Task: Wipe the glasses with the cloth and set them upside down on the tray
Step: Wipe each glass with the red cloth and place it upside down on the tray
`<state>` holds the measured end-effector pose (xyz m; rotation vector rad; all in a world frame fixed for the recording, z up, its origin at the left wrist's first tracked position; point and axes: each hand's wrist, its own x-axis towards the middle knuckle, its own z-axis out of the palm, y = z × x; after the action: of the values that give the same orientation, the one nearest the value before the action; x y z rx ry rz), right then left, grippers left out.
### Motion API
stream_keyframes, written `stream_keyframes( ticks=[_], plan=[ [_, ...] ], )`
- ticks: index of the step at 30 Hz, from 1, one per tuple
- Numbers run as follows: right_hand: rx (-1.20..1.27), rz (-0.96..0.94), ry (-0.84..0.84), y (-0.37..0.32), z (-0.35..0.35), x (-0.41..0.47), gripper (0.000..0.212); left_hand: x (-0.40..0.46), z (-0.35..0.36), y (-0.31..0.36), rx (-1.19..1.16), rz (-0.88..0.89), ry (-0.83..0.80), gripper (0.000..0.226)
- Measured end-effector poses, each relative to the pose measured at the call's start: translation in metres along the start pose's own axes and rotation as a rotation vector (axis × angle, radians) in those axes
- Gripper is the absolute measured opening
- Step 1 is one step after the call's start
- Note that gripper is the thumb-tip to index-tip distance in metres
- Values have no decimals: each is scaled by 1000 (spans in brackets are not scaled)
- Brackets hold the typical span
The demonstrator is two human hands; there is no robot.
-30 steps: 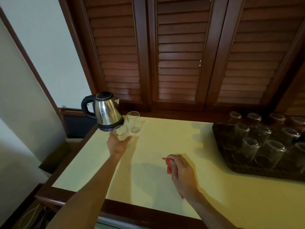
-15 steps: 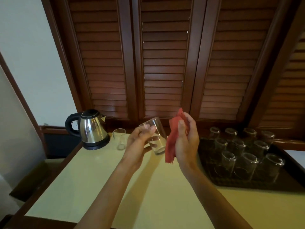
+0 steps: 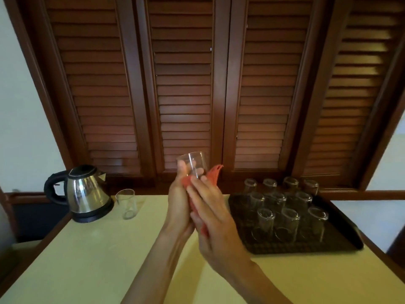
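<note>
Louvred doors behind surface (image 3: pixel 92 255). I see left hand (image 3: pixel 178 207) gripping glass (image 3: pixel 192 164) upright; right hand (image 3: pixel 210 213) presses cloth (image 3: pixel 213 175) against it; tray (image 3: pixel 341 244) lies rightward.

Kettle (image 3: pixel 87 191) left, tray (image 3: pixel 341 244) right

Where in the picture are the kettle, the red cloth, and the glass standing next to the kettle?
kettle (image 3: pixel 87 195): head view, on its shiny steel body.
red cloth (image 3: pixel 214 175): head view, on the flap behind the hands.
glass beside the kettle (image 3: pixel 126 204): head view, on its clear side wall.
</note>
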<state>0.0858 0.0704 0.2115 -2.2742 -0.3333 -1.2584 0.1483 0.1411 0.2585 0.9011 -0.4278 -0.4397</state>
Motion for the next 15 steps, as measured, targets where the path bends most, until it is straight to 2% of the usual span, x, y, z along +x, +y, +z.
stream_keyframes(
  ticks=[1,4,5,8,10,12,13,15],
  plan=[
    [13,22,28,5,-3,1,48,-3,2,-3,14,5,-15,53],
    [127,243,209,18,-20,26,46,-15,10,-21,78,-16,-12,55],
    [109,224,181,15,-22,26,47,-15,10,-22,61,-14,-8,56],
    [3,55,-43,4,-8,-7,47,-1,6,-15,-28,-4,15,55],
    [64,122,15,17,-11,-7,45,-1,6,-24,47,-10,-16,52],
    [166,333,154,29,-20,10,46,-9,7,-41,113,-56,-45,53],
    [173,359,178,30,-23,15,46,-11,9,-46,121,-69,-39,53],
    [125,256,107,20,-18,1,48,-6,6,-44,71,-67,-9,56]
  ],
)
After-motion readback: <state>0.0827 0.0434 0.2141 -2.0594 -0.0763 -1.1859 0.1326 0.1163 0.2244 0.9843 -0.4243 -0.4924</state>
